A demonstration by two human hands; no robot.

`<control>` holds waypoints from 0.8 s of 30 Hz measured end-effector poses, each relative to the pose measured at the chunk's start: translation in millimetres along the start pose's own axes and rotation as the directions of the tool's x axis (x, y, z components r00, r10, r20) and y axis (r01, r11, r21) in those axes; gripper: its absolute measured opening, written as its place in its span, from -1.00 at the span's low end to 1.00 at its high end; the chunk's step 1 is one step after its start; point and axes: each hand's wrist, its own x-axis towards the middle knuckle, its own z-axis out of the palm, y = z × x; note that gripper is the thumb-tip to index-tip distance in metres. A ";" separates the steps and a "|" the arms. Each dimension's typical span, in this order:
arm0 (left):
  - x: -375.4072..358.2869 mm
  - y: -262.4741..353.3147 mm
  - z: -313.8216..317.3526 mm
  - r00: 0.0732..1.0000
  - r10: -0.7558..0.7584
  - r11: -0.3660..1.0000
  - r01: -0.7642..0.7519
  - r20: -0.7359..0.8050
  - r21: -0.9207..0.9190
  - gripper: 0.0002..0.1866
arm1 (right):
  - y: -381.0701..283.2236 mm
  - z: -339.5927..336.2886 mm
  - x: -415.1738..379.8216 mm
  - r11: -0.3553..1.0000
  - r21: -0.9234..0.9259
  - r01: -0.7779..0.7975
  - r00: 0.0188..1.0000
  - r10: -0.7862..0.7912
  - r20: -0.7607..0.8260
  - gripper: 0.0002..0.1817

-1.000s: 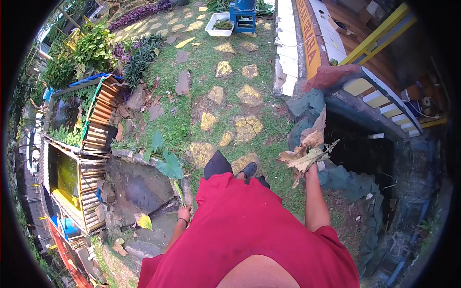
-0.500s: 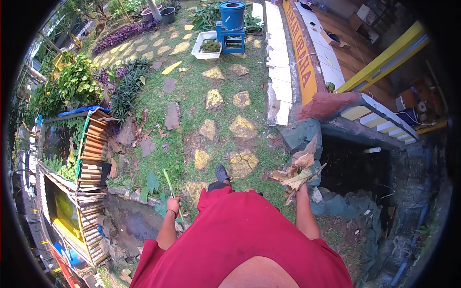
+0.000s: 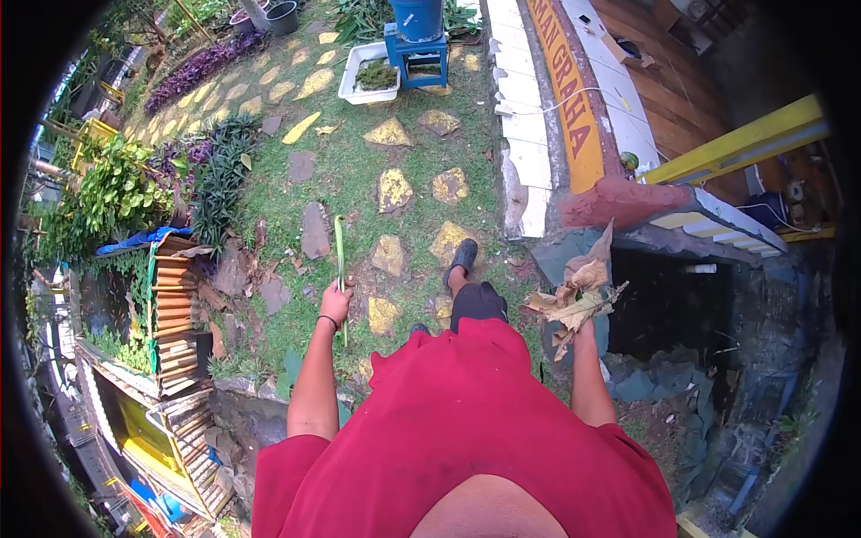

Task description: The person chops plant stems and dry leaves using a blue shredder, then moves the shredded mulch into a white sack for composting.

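My left hand (image 3: 336, 302) is closed round a long green stalk (image 3: 340, 251), which points forward over the grass with its lower end below the fist. A dark band circles that wrist. At my right, a bunch of dry brown leaves (image 3: 581, 300) spreads out above my right hand (image 3: 585, 334); the leaves cover most of its fingers. The bunch hangs beside the edge of a dark pool.
Yellow stepping stones (image 3: 388, 255) cross the grass ahead. A white basin (image 3: 356, 94) with green plant matter stands by a blue stool (image 3: 421, 67) bearing a blue bucket (image 3: 418, 18). The dark pool (image 3: 668, 305) lies right, bamboo-edged tanks (image 3: 175, 305) left.
My right foot has stepped forward onto the path. My left hand has swung forward with the stalk, now more upright in view. The leaves have shifted slightly right with my right hand.
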 end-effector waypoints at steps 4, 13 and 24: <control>31.7 -16.5 -3.4 0.995 -0.076 0.992 0.083 -0.072 0.097 -0.77 | -26.3 73.1 88.6 0.997 -0.055 -0.045 0.998 0.047 0.033 -0.62; -24.0 -91.6 33.2 0.991 -0.087 0.824 0.127 -0.097 0.553 -0.79 | -82.0 298.7 315.0 0.978 -0.124 -0.165 0.930 0.196 0.311 -0.68; 132.4 2.9 32.9 0.897 -0.359 0.933 0.342 -0.260 -0.109 -0.69 | -56.5 587.4 418.2 0.972 -0.196 -0.127 0.941 0.181 0.286 -0.57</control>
